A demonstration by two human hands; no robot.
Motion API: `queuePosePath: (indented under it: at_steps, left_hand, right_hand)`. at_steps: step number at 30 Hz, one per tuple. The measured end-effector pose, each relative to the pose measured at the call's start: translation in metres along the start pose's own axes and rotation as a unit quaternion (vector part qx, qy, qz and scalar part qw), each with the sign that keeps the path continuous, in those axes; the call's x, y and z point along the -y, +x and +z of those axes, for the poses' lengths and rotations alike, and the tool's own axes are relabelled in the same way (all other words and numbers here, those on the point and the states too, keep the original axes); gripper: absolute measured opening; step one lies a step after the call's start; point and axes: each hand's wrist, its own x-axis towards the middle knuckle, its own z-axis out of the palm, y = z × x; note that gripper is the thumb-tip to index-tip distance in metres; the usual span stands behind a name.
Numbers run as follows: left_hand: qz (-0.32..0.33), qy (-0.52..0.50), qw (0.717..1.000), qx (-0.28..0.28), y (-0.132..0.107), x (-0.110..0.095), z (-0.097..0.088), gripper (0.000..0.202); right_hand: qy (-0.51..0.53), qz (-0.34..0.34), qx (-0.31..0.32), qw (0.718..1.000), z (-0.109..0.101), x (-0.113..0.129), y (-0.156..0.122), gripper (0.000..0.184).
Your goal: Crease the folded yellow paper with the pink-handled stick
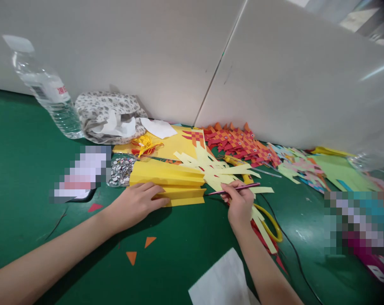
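My left hand lies flat with fingers stretched out on a folded stack of yellow paper on the green table. My right hand pinches a thin dark red pencil, its tip pointing left toward the yellow paper's right edge. Pale yellow paper strips lie under and beyond the right hand. Yellow-handled scissors rest just right of that hand.
A water bottle and a patterned cloth pouch stand at the back left by the white wall panels. Woven red-orange paper fish and green paper pieces lie to the right. A bag of googly eyes, orange triangles and a white sheet lie nearby.
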Motion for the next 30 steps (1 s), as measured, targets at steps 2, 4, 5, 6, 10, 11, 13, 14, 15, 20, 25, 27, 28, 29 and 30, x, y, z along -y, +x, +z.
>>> queuePosePath:
  at_steps: [2, 4, 5, 6, 10, 11, 13, 14, 15, 20, 25, 27, 28, 29, 30]
  left_hand:
    - [-0.001, 0.000, 1.000, 0.002, 0.000, 0.000, 0.000, 0.024]
    - [-0.001, 0.002, 1.000, 0.001, 0.000, 0.000, 0.000, 0.024]
    - [0.000, 0.004, 1.000, -0.001, -0.001, 0.000, 0.000, 0.024]
    - [0.000, 0.005, 1.000, -0.004, -0.001, 0.000, 0.000, 0.024]
    - [0.000, 0.001, 1.000, -0.008, -0.001, 0.000, -0.001, 0.024]
    - [0.000, -0.001, 1.000, -0.008, -0.001, 0.000, -0.001, 0.024]
    - [0.000, -0.004, 1.000, -0.007, -0.001, 0.000, -0.001, 0.024]
    - [0.001, -0.005, 1.000, -0.007, 0.000, 0.000, -0.001, 0.023]
    - [0.002, -0.006, 1.000, -0.006, 0.000, 0.000, -0.001, 0.023]
    - [0.001, 0.002, 1.000, -0.008, 0.001, 0.000, 0.000, 0.022]
    - [0.001, 0.005, 1.000, -0.003, 0.002, 0.000, -0.001, 0.021]
    - [-0.002, 0.004, 1.000, 0.000, 0.001, 0.000, -0.001, 0.021]
    - [-0.002, 0.004, 1.000, 0.001, 0.001, 0.000, -0.001, 0.021]
    - [-0.002, 0.005, 1.000, 0.001, 0.001, 0.000, -0.001, 0.021]
    - [-0.002, 0.006, 1.000, 0.000, 0.001, 0.000, -0.001, 0.021]
  right_hand:
    - [-0.001, 0.000, -0.005, 1.000, 0.000, -0.001, 0.000, 0.025]
    - [-0.003, -0.002, -0.014, 1.000, 0.000, -0.001, 0.000, 0.025]
    - [-0.002, -0.003, -0.020, 1.000, 0.000, -0.001, 0.001, 0.025]
    - [0.001, -0.005, -0.027, 1.000, 0.000, -0.002, 0.001, 0.025]
    - [0.038, -0.025, -0.054, 0.998, -0.003, -0.004, 0.004, 0.025]
    - [0.056, -0.032, -0.058, 0.996, -0.004, -0.004, 0.004, 0.025]
    - [0.093, -0.039, -0.045, 0.994, -0.003, -0.005, 0.003, 0.025]
    - [0.101, -0.039, -0.024, 0.994, -0.002, -0.004, 0.002, 0.025]
    - [0.100, -0.036, 0.006, 0.994, -0.001, -0.004, 0.000, 0.026]
    - [0.025, -0.010, 0.170, 0.985, 0.010, 0.002, -0.014, 0.027]
    - [0.012, 0.010, 0.208, 0.978, 0.016, 0.006, -0.020, 0.028]
    - [0.011, 0.013, 0.209, 0.978, 0.016, 0.006, -0.019, 0.028]
    - [0.008, 0.014, 0.208, 0.978, 0.016, 0.006, -0.019, 0.028]
    - [0.006, 0.014, 0.208, 0.978, 0.016, 0.006, -0.019, 0.028]
    - [0.003, 0.014, 0.208, 0.978, 0.016, 0.006, -0.020, 0.028]
